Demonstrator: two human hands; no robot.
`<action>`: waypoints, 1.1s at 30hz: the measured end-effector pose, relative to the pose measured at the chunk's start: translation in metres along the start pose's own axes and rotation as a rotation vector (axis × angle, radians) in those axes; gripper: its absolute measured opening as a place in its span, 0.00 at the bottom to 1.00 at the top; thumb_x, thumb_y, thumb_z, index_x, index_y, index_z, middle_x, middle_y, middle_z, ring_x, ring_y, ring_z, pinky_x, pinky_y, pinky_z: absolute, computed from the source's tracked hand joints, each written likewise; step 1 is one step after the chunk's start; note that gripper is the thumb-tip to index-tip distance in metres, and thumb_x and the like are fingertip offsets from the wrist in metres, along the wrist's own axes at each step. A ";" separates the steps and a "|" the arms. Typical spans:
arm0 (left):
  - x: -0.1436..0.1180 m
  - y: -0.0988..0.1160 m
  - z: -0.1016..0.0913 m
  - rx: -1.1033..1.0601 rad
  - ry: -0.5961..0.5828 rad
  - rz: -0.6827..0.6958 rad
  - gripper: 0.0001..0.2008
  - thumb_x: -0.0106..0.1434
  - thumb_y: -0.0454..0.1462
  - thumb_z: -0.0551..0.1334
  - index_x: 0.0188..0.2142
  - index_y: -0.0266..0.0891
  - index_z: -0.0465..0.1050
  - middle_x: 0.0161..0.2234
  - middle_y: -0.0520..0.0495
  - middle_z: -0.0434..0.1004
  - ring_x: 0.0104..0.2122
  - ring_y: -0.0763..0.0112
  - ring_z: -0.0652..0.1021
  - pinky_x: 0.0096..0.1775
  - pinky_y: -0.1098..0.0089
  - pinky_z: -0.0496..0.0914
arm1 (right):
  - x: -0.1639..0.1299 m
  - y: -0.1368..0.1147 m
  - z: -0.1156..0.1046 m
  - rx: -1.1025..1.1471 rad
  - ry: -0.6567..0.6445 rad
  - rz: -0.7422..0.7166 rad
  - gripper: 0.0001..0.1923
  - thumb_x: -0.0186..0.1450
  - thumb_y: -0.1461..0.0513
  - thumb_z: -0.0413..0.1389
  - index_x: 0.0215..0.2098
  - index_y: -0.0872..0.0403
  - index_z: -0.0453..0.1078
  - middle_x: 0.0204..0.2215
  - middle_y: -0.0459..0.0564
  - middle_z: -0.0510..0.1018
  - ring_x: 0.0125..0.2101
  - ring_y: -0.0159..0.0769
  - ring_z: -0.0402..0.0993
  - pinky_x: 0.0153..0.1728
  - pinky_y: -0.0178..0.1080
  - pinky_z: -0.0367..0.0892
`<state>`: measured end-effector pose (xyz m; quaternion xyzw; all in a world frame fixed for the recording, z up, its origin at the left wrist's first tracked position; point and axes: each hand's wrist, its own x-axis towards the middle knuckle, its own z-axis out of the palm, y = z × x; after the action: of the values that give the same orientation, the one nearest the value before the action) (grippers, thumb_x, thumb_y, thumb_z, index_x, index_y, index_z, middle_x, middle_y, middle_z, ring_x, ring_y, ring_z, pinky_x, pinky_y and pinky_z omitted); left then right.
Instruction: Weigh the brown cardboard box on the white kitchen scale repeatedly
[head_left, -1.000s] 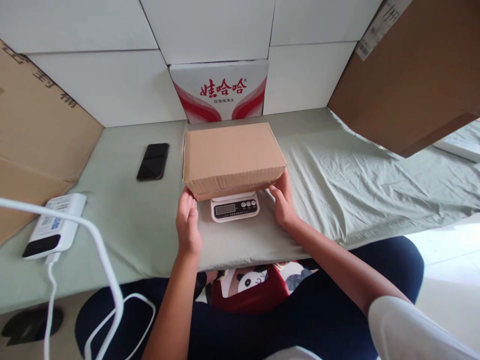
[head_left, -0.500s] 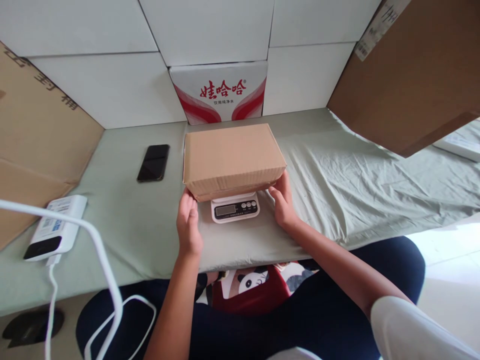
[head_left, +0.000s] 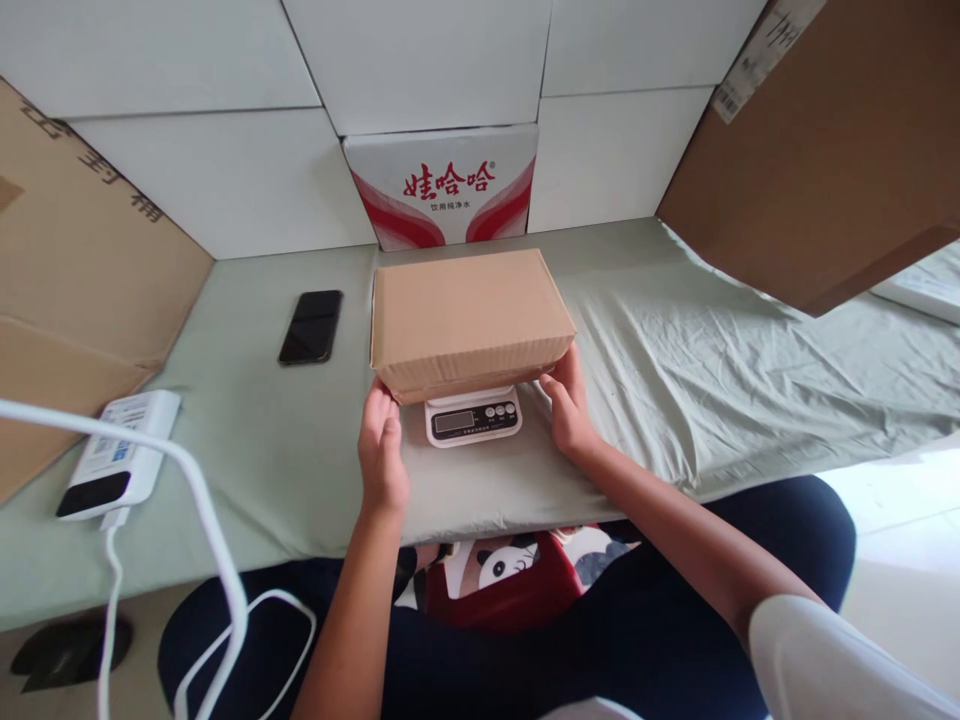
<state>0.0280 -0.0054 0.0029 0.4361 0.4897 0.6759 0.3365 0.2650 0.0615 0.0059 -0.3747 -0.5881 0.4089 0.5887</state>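
Under the carton, a scale sits partly hidden.

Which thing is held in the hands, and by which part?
The brown cardboard box: left hand at its near-left lower corner, right hand at its near-right one.

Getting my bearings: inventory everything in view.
small box: 1, brown, centre
scale: 1, white, partly under small box
phone: 1, black, left
power bank: 1, white, far left
cable: count unclear, white, lower left
cloth: 1, green, middle
carton: 1, white and red, back
panels: 5, white, around carton
large cardboard: 2, brown, both sides
panda print: 1, multicoloured, bottom centre
floor item: 1, black, lower left
slab: 1, white, right edge
sleeve: 1, white, lower right
trousers: 1 pair, navy, bottom
left hand: 1, bare, small box's left
right hand: 1, bare, small box's right
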 end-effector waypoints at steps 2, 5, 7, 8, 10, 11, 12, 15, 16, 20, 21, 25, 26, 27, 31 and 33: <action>0.000 0.000 0.000 0.001 -0.001 -0.001 0.36 0.66 0.55 0.60 0.67 0.40 0.65 0.68 0.34 0.66 0.70 0.48 0.63 0.70 0.50 0.56 | 0.000 0.001 0.000 -0.002 0.005 0.005 0.31 0.69 0.50 0.54 0.69 0.36 0.58 0.66 0.43 0.67 0.63 0.52 0.64 0.66 0.57 0.62; 0.000 0.001 0.001 -0.009 0.003 0.004 0.36 0.66 0.55 0.61 0.67 0.40 0.65 0.68 0.34 0.66 0.70 0.48 0.63 0.70 0.50 0.55 | 0.000 0.003 -0.001 -0.007 0.006 0.007 0.30 0.69 0.50 0.54 0.69 0.37 0.58 0.67 0.44 0.67 0.64 0.52 0.63 0.66 0.57 0.61; 0.000 0.002 0.001 -0.010 0.003 0.007 0.36 0.65 0.55 0.61 0.67 0.40 0.66 0.68 0.34 0.66 0.70 0.48 0.63 0.70 0.50 0.55 | 0.000 0.003 -0.001 -0.004 0.003 0.007 0.30 0.69 0.50 0.54 0.69 0.37 0.58 0.67 0.44 0.66 0.63 0.51 0.64 0.66 0.57 0.62; 0.000 0.002 0.002 -0.007 0.002 0.007 0.36 0.65 0.56 0.61 0.67 0.40 0.66 0.68 0.34 0.66 0.71 0.48 0.62 0.70 0.50 0.55 | 0.000 0.002 -0.001 -0.004 0.003 0.008 0.30 0.69 0.50 0.54 0.69 0.37 0.58 0.67 0.44 0.66 0.62 0.51 0.65 0.66 0.57 0.62; 0.000 0.003 0.002 0.005 -0.001 0.005 0.36 0.65 0.56 0.61 0.67 0.40 0.66 0.68 0.35 0.66 0.71 0.47 0.61 0.70 0.50 0.55 | 0.000 0.001 -0.001 -0.009 0.005 0.008 0.31 0.69 0.50 0.54 0.69 0.37 0.58 0.66 0.45 0.67 0.61 0.50 0.65 0.66 0.56 0.61; -0.001 0.003 0.002 0.011 -0.001 0.004 0.36 0.66 0.56 0.60 0.67 0.40 0.65 0.69 0.35 0.65 0.71 0.47 0.61 0.70 0.50 0.55 | 0.000 0.000 -0.001 -0.012 0.005 0.008 0.31 0.69 0.50 0.54 0.69 0.37 0.58 0.66 0.45 0.67 0.61 0.49 0.65 0.66 0.56 0.61; -0.001 0.003 0.002 0.015 -0.001 0.003 0.36 0.66 0.56 0.60 0.67 0.40 0.65 0.69 0.35 0.65 0.71 0.48 0.60 0.70 0.50 0.55 | 0.001 0.000 0.000 -0.015 0.004 0.008 0.30 0.69 0.50 0.54 0.68 0.38 0.58 0.66 0.45 0.67 0.61 0.49 0.65 0.66 0.56 0.61; -0.001 0.003 0.001 0.009 -0.003 0.003 0.36 0.66 0.55 0.60 0.67 0.39 0.66 0.69 0.34 0.65 0.71 0.48 0.61 0.70 0.50 0.55 | 0.001 -0.002 0.000 -0.013 0.002 0.004 0.30 0.69 0.50 0.54 0.68 0.38 0.59 0.65 0.46 0.68 0.60 0.49 0.66 0.65 0.55 0.61; -0.001 0.002 0.001 0.006 -0.002 0.004 0.36 0.66 0.55 0.60 0.67 0.39 0.66 0.69 0.34 0.65 0.71 0.48 0.61 0.70 0.50 0.55 | 0.001 -0.002 0.000 -0.011 0.001 0.002 0.30 0.68 0.50 0.54 0.68 0.38 0.59 0.64 0.46 0.68 0.59 0.49 0.66 0.65 0.55 0.62; -0.001 0.002 0.002 0.004 -0.002 0.012 0.35 0.67 0.54 0.60 0.67 0.40 0.66 0.69 0.35 0.64 0.71 0.48 0.61 0.70 0.51 0.55 | 0.001 -0.001 0.000 -0.011 0.001 0.000 0.30 0.69 0.51 0.54 0.68 0.37 0.58 0.64 0.46 0.68 0.62 0.49 0.64 0.64 0.55 0.62; -0.001 0.002 0.002 0.003 -0.004 0.016 0.34 0.67 0.54 0.60 0.67 0.40 0.65 0.69 0.35 0.64 0.71 0.49 0.61 0.70 0.51 0.55 | 0.000 0.000 0.000 -0.012 0.002 -0.001 0.30 0.69 0.51 0.54 0.68 0.37 0.58 0.64 0.46 0.68 0.63 0.49 0.63 0.65 0.55 0.62; -0.002 0.002 0.001 0.006 -0.009 0.019 0.34 0.68 0.53 0.59 0.68 0.40 0.64 0.69 0.36 0.64 0.71 0.50 0.61 0.70 0.52 0.55 | -0.001 0.004 -0.001 0.002 0.000 -0.008 0.32 0.68 0.50 0.55 0.69 0.36 0.56 0.64 0.46 0.69 0.63 0.49 0.64 0.64 0.55 0.63; -0.002 0.002 0.001 0.008 -0.011 0.015 0.34 0.68 0.53 0.59 0.68 0.40 0.64 0.69 0.36 0.64 0.71 0.50 0.61 0.70 0.53 0.55 | -0.001 0.005 0.000 0.006 -0.002 -0.008 0.32 0.68 0.50 0.55 0.69 0.37 0.56 0.63 0.47 0.69 0.62 0.48 0.65 0.64 0.56 0.64; -0.002 0.001 0.001 0.009 -0.013 0.011 0.34 0.68 0.53 0.59 0.68 0.40 0.64 0.69 0.35 0.64 0.71 0.50 0.61 0.70 0.53 0.55 | -0.001 0.005 0.000 0.009 -0.005 -0.006 0.32 0.68 0.50 0.55 0.70 0.37 0.56 0.62 0.48 0.70 0.61 0.48 0.65 0.64 0.56 0.64; -0.002 0.000 0.000 0.008 -0.023 0.009 0.33 0.68 0.53 0.59 0.68 0.40 0.64 0.69 0.36 0.64 0.71 0.50 0.61 0.70 0.52 0.55 | -0.001 0.003 0.001 0.029 -0.006 0.002 0.32 0.68 0.49 0.55 0.69 0.36 0.55 0.60 0.47 0.71 0.61 0.47 0.67 0.66 0.56 0.62; -0.002 0.000 0.000 0.004 -0.027 0.013 0.33 0.68 0.52 0.59 0.68 0.41 0.64 0.69 0.36 0.64 0.71 0.50 0.61 0.71 0.52 0.54 | 0.000 0.001 0.002 0.035 -0.006 0.004 0.33 0.68 0.49 0.56 0.69 0.34 0.54 0.62 0.46 0.70 0.61 0.46 0.67 0.66 0.56 0.61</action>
<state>0.0291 -0.0068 0.0027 0.4488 0.4835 0.6713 0.3379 0.2633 0.0613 0.0050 -0.3642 -0.5818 0.4213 0.5928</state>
